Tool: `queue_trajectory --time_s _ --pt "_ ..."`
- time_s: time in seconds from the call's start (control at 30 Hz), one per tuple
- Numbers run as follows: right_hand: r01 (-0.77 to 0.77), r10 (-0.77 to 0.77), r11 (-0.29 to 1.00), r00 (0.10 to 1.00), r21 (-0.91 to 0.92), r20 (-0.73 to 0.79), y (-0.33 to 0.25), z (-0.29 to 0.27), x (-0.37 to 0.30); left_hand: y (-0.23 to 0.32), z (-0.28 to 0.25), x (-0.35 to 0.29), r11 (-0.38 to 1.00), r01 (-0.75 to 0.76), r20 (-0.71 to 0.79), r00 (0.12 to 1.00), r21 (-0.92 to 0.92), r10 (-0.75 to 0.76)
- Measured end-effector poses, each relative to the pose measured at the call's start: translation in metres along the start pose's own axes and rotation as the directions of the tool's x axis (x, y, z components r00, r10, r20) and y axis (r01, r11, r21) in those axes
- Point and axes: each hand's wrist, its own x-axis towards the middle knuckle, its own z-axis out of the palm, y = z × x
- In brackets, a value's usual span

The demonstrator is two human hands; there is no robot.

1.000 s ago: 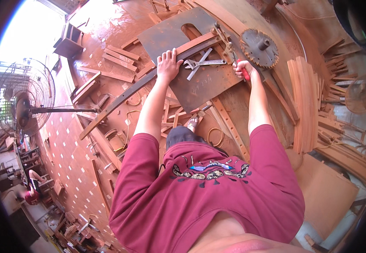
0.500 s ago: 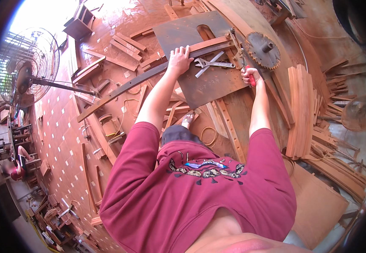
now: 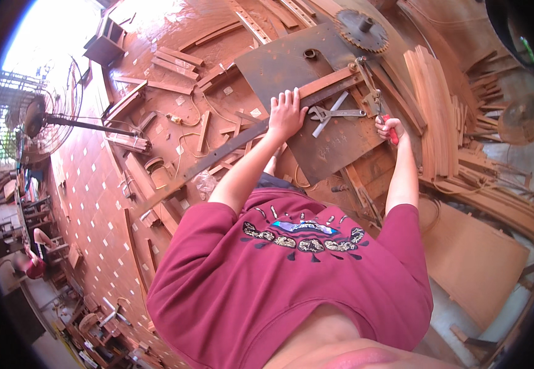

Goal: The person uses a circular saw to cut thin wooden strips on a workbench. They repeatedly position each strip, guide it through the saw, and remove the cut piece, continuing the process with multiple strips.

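My left hand (image 3: 287,115) lies with fingers stretched across a reddish wooden strip (image 3: 327,81) and the long dark bar (image 3: 233,144) alongside it. My right hand (image 3: 392,128) is closed round the red handle of a metal clamp (image 3: 374,102), near the right end of the strip. Between my hands, an adjustable wrench (image 3: 341,113) rests over a pale flat strip (image 3: 323,127) on the dark metal plate (image 3: 341,154). The handle is mostly covered by my fingers.
A toothed circular saw blade (image 3: 361,31) stands beyond the plate. Stacked boards (image 3: 432,111) lie at the right. Loose wood pieces (image 3: 174,66) and cords lie on the tiled floor. A large fan (image 3: 36,117) stands at the left; another person (image 3: 35,265) is farther off.
The whole view has shifted, so the saw blade and plate sit higher in the picture. My left hand stays across the strip and bar; my right hand keeps hold of the red handle.
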Motion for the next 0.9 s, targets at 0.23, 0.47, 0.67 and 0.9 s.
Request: queue_trajectory --time_s 0.23,0.47,0.67,0.9 --pt "0.013 -0.016 1.000 0.996 -0.027 -0.082 -0.004 0.008 -0.014 0.004 -0.002 -0.001 0.997 0.057 0.110 0.993 -0.052 -0.051" --pt "0.044 -0.040 0.999 0.990 0.025 -0.136 -0.004 0.006 -0.007 -0.005 -0.004 0.005 0.995 0.045 0.109 0.993 -0.091 -0.035" --pt "0.040 -0.039 0.999 0.999 0.025 -0.016 -0.007 0.004 -0.003 -0.006 -0.010 0.007 0.976 0.099 0.131 0.989 -0.194 -0.074" --pt "0.033 -0.032 0.998 0.999 0.046 -0.008 -0.006 0.001 -0.007 -0.001 -0.009 0.010 0.981 0.096 0.149 0.986 -0.169 -0.071"
